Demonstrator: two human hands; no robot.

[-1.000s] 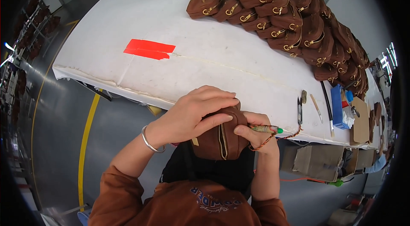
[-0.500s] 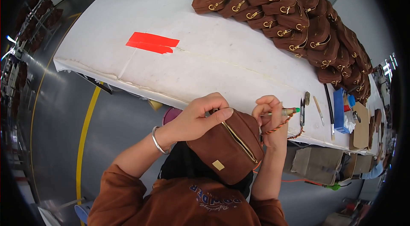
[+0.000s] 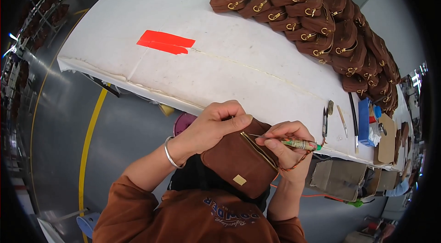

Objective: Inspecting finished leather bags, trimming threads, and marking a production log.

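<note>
A brown pouch-like bag [image 3: 225, 162] with a brass zipper [image 3: 259, 149] and a small gold label rests against my front at the table edge. My left hand [image 3: 216, 126] grips its upper edge, thumb on top near the zipper's upper end. In my right hand [image 3: 288, 151] is a pen-shaped corded tool [image 3: 298, 144] with a thin metal tip, a patterned handle and a green end. Its tip reaches to the zipper's upper part; I cannot tell whether it touches. A twisted orange and dark cord hangs from the tool around my right wrist.
A large pile of similar brown bags [image 3: 317, 25] covers the table's far right. Red tape [image 3: 165, 42] lies on the white table [image 3: 183, 73]. To the right are scissors-like snips [image 3: 325, 122], a brush [image 3: 354, 123] and a blue box [image 3: 364, 121]. A cardboard box [image 3: 337, 178] stands below.
My right hand has moved left over the bag, bringing the tool's tip from beside the bag to the zipper. My left hand keeps its grip on the bag.
</note>
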